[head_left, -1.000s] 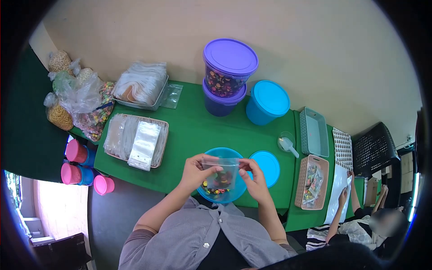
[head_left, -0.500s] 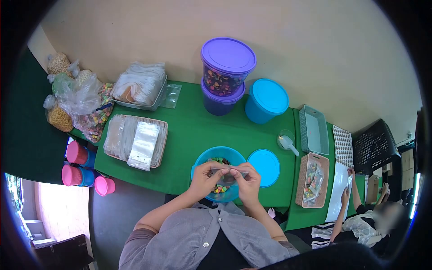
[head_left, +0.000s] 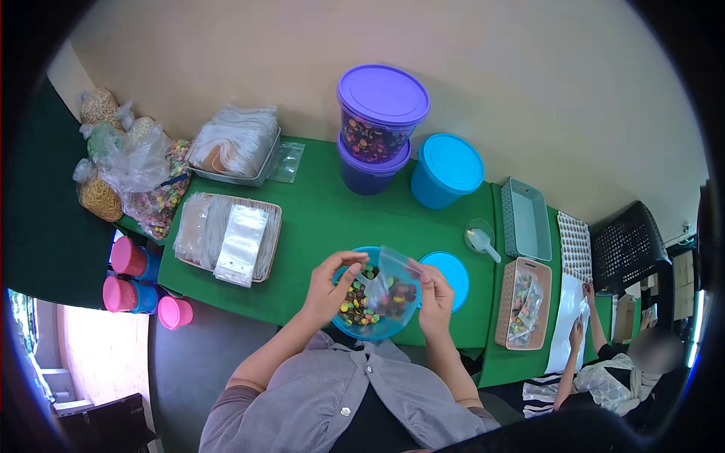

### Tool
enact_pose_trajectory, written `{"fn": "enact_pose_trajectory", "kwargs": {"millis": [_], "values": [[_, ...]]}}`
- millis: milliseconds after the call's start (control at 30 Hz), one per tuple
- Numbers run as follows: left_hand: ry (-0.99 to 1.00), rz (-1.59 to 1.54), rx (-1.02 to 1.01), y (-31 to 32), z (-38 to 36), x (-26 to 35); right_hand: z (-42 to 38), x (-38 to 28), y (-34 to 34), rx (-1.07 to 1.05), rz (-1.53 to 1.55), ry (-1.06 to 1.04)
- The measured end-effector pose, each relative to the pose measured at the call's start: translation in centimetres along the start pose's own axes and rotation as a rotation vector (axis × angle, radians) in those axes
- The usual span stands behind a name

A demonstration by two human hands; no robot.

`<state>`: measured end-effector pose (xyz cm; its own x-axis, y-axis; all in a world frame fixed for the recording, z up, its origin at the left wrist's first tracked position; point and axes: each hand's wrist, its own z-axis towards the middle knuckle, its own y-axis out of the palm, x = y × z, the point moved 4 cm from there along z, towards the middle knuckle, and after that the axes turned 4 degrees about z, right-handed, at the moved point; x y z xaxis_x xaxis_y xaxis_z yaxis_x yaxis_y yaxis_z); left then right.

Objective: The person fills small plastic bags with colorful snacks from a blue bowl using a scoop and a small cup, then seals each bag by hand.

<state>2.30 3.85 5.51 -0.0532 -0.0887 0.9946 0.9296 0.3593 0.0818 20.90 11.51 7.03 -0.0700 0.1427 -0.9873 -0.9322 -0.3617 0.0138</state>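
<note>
Right hand [head_left: 436,302], lower centre, pinches a clear bag [head_left: 394,285] by its edge; left hand [head_left: 326,293], just left of it, has thumb and fingers parted, can't tell if it's gripping anything. Bag is over the blue bowl [head_left: 390,328] of colourful sweets [head_left: 353,307], likely so spills drop back in. Blue lid [head_left: 447,278] lies flat just right of bowl. Basket [head_left: 279,226] of clear bags, left of centre, probably there for easy reach. Purple-lidded tubs [head_left: 368,140], upper centre, stacked by the wall, likely saving space.
</note>
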Motion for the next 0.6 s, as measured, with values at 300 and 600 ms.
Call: {"fn": "enact_pose_trajectory", "kwargs": {"millis": [300, 600], "values": [[-0.056, -0.098, -0.141, 3.1, -1.7, -2.5, -1.1, -1.4, 4.2, 0.059, -0.338, -0.209], [-0.155, 0.111, -0.198, 3.3, -2.1, -3.5, -1.5, 2.6, 1.6, 0.05, 0.177, 0.213]]}}
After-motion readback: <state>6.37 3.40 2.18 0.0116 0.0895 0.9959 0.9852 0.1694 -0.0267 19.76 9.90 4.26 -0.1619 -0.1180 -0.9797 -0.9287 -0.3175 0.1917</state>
